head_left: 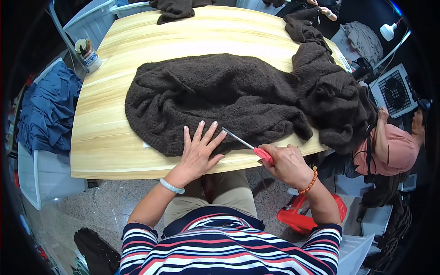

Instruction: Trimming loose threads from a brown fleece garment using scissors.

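Observation:
A dark brown knitted garment (220,87) lies in loose folds over the pale wooden table (110,151). My left hand (198,149) rests flat on its near edge, fingers spread, holding nothing. In my right hand (291,165), closed, is a red-handled tool (264,155) with a long thin metal shaft; its exact kind I cannot make out. The shaft points up and left over the garment, its tip just beside my left fingertips. More brown knit (337,96) is bunched against the garment's right end.
A white cup of tools (91,60) stands at the table's left edge. Blue cloth (52,105) fills a white bin at the left. A red plastic stool (300,217) stands below right. A person in a pink top (392,149) is at the right; another person's hand (326,11) shows far right.

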Demonstrator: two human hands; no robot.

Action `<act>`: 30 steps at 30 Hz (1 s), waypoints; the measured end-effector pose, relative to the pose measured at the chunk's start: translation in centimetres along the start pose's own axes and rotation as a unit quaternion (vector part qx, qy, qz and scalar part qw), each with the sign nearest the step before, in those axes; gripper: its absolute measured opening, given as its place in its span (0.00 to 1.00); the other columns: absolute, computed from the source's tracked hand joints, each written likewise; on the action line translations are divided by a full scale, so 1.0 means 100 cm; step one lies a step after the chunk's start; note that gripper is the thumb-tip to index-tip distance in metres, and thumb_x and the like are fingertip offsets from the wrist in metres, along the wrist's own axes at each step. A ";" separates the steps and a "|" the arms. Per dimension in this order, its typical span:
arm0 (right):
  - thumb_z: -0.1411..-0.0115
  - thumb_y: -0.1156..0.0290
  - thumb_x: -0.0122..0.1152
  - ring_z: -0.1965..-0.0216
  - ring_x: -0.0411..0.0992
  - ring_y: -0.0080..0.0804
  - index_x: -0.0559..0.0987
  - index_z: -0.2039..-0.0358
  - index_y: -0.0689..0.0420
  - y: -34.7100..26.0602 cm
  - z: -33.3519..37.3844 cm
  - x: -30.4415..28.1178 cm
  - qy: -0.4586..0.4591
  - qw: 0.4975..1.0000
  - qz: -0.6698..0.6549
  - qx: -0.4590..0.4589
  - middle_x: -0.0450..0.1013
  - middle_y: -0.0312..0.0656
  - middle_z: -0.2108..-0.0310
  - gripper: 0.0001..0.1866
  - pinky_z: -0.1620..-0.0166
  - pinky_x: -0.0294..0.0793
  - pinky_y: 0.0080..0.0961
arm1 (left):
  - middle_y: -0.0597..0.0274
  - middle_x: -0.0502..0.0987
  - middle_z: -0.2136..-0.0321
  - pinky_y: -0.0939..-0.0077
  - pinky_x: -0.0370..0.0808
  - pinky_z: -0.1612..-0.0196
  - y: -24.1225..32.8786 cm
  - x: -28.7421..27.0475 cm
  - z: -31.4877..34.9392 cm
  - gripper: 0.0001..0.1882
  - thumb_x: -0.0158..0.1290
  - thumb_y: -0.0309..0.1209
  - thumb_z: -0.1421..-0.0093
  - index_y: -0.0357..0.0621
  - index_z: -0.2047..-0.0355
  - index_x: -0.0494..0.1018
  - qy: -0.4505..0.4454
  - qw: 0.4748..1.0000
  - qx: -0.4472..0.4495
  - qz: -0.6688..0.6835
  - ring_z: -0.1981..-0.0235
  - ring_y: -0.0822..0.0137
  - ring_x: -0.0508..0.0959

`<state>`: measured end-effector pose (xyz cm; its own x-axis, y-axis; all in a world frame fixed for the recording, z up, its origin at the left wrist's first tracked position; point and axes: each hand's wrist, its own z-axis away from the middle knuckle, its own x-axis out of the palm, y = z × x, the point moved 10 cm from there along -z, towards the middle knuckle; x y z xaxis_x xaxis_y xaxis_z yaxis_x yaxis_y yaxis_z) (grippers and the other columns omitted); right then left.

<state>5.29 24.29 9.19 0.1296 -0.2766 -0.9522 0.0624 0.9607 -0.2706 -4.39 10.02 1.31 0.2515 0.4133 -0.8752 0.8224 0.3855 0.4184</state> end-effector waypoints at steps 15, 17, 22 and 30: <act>0.44 0.65 0.60 0.75 0.76 0.51 0.76 0.65 0.57 0.002 0.009 -0.005 -0.057 0.995 0.080 0.026 0.75 0.51 0.80 0.10 0.69 0.74 0.44 | 0.56 0.59 0.34 0.21 0.42 0.39 0.005 0.013 -0.009 0.30 0.62 0.42 0.46 0.54 0.43 0.71 0.032 0.998 0.017 -0.048 0.32 0.45 0.53; 0.43 0.65 0.60 0.75 0.76 0.51 0.76 0.66 0.57 -0.001 0.006 -0.007 -0.049 0.995 0.082 0.019 0.75 0.51 0.80 0.10 0.69 0.74 0.44 | 0.55 0.59 0.34 0.21 0.42 0.39 0.005 0.013 -0.008 0.29 0.61 0.42 0.46 0.54 0.43 0.71 0.032 0.998 0.015 -0.044 0.32 0.45 0.53; 0.42 0.64 0.59 0.75 0.76 0.51 0.76 0.68 0.57 -0.007 -0.001 -0.005 -0.044 0.996 0.076 0.008 0.75 0.51 0.80 0.10 0.69 0.75 0.44 | 0.55 0.58 0.34 0.21 0.41 0.39 0.007 0.014 -0.006 0.28 0.61 0.42 0.45 0.55 0.44 0.72 0.037 0.998 0.015 -0.045 0.32 0.44 0.52; 0.41 0.64 0.58 0.74 0.76 0.51 0.77 0.65 0.57 -0.019 -0.003 -0.007 -0.055 0.997 0.056 -0.012 0.75 0.51 0.80 0.10 0.68 0.74 0.45 | 0.54 0.57 0.33 0.22 0.40 0.38 0.004 0.015 -0.003 0.25 0.61 0.41 0.45 0.56 0.46 0.73 0.024 0.999 0.007 -0.045 0.31 0.44 0.51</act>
<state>4.74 22.63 10.33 0.2425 -0.1679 -0.9555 0.0180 0.9855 -0.1686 -3.83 11.03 0.21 0.1516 0.4160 -0.8966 0.8479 0.4115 0.3343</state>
